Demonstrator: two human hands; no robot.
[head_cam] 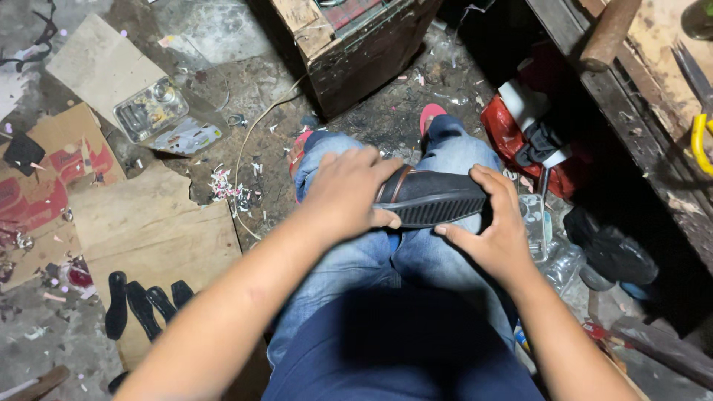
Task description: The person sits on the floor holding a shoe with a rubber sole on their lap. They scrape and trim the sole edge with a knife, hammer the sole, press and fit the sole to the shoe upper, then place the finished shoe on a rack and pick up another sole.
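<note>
The left hand [345, 197] hides the shoe's [434, 197] front end.

left hand [345, 194] curled gripping, right hand [494, 226] cupped

Littered dirt floor [386, 122], cardboard sheets [148, 230], wooden box [349, 44]

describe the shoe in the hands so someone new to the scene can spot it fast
Start at the blue-jeaned knees in the middle of the view. Across them lies a black shoe, ribbed sole turned up, left hand over one end and right hand cupping the other. Unlike the flat black sole cutouts on the cardboard, it is a whole shoe with a brown lining edge.
</note>
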